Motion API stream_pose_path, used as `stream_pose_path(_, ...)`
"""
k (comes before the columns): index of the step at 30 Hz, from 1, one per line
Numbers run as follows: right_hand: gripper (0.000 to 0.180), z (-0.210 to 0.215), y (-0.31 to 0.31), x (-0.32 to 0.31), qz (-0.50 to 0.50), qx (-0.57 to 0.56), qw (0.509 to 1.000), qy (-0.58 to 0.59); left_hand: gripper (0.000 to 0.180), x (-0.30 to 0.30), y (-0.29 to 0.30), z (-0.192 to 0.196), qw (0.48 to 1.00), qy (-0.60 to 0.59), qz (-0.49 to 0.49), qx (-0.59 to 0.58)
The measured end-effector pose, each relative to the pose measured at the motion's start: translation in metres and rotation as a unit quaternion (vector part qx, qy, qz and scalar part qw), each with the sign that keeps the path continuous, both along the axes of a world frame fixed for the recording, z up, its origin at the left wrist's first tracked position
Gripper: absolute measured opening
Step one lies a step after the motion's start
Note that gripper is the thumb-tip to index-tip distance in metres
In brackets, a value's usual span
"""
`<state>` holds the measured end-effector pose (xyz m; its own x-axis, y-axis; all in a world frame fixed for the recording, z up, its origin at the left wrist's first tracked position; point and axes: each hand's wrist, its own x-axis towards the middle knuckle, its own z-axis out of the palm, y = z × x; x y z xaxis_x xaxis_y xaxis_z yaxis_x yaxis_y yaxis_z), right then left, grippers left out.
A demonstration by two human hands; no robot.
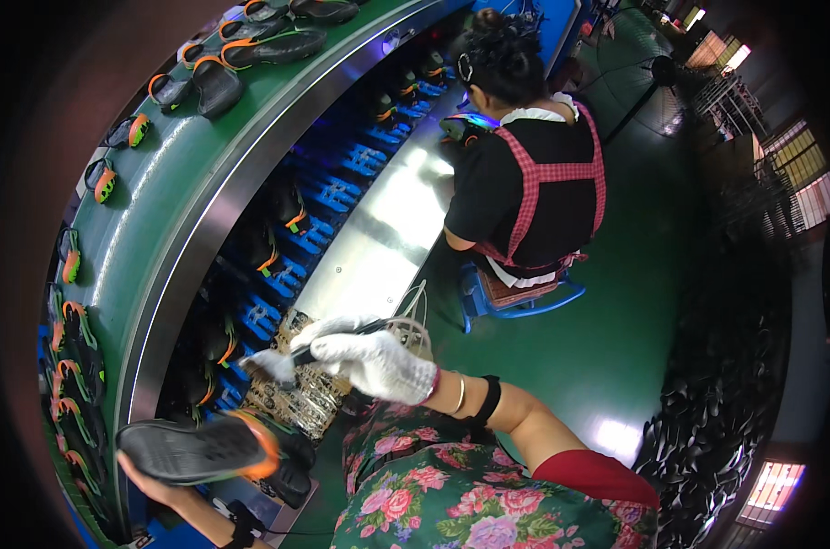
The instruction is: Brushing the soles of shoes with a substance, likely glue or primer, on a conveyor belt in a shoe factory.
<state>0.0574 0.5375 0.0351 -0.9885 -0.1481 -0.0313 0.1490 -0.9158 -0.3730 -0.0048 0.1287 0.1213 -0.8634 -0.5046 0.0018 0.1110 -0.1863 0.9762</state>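
Observation:
My bare left hand [149, 480] grips a black sandal [191, 448] with an orange strap edge. The sole's flat face is turned up, and most of my fingers are hidden beneath it. A white glove covers my right hand [369, 360], which is closed round the dark handle of a flat brush [270, 368]. The brush's wide, greyish head points left and is blurred. A pale hose or cable loops beside the glove. Brush and sandal are apart. Below the brush lies a worn, stained work surface [300, 403], with dark footwear pieces [291, 471] near the sandal.
On the left a curved green conveyor belt [140, 247] carries several black sandals with orange straps. Beside it run blue holders [314, 220] and a metal ledge [360, 265]. A co-worker [534, 165] sits ahead on a blue stool [524, 302]. Dark pieces [707, 439] heap at right.

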Motion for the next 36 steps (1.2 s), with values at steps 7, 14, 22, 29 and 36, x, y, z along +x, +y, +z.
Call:
stream_pose_path(7, 0.022, 0.034, -0.04, 0.009, 0.049, 0.127, 0.988, 0.068, 0.049, 0.013, 0.074, -0.154, 0.944, -0.239, -0.184, 0.13)
stream_pose_path(14, 0.026, 0.029, -0.037, 0.015, -0.007, 0.258, 0.96, 0.109, 0.084, 0.112, 0.186, -0.133, 0.899, -0.192, -0.322, 0.227)
stream_pose_path(22, 0.019, 0.047, -0.03, 0.008, -0.053, 0.331, 0.926, 0.173, 0.082, 0.081, 0.183, -0.1, 0.879, -0.126, -0.274, 0.368)
stream_pose_path(29, 0.018, 0.057, -0.035, -0.006, -0.164, 0.469, 0.817, 0.294, 0.087, 0.075, 0.195, -0.097, 0.744, 0.073, -0.324, 0.58)
stream_pose_path(36, 0.018, 0.068, -0.058, -0.029, -0.264, 0.606, 0.632, 0.404, 0.103, 0.088, 0.2, -0.095, 0.825, 0.042, -0.282, 0.488)
